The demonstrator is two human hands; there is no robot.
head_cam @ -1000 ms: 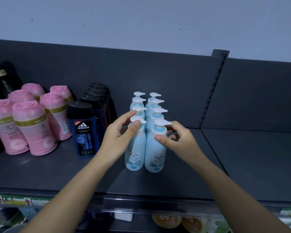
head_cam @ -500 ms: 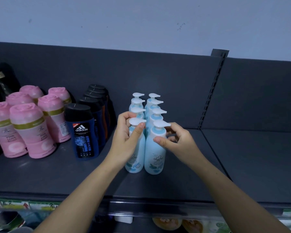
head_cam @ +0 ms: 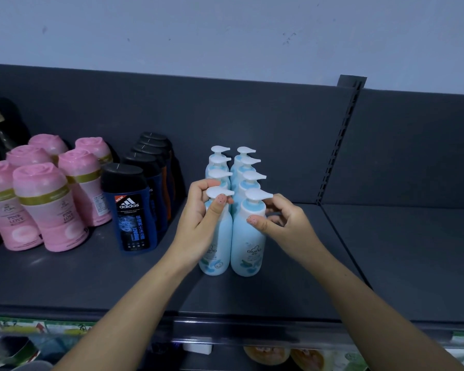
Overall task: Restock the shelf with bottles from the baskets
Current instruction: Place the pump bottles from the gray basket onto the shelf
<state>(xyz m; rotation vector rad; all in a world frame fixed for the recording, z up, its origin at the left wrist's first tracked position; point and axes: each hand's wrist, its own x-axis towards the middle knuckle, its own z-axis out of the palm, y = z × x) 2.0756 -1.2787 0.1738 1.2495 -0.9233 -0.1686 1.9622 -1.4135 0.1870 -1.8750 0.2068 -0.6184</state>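
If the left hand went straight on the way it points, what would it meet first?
The left hand grips the front-left pump bottle; beyond it, probably the next bottle behind, depth unclear.

My head view is dim with a cool blue cast. Soft light from above leaves the wall [head_cam: 225, 36] pale and a dull sheen on the shelf [head_cam: 73, 274] beside the pink bottles [head_cam: 48, 210]; the pump bottles [head_cam: 248, 247] throw faint shadows. The wide lens bows the shelf front, and the lower corners are dark and smeared.
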